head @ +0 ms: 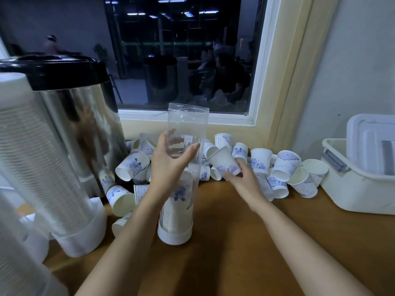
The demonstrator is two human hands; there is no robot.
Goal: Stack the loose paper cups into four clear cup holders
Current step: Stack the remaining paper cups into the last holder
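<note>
Now, left grip (171, 161): curled round clear cup holder (188, 122) standing on counter (235, 242)
Right grip (243, 182): pinching tilted paper cup (222, 161) beside holder
Loose cups (284, 165): heaped behind

Partly beyond frame edges: full cup holder (42, 167), white bin (352, 195).
</note>
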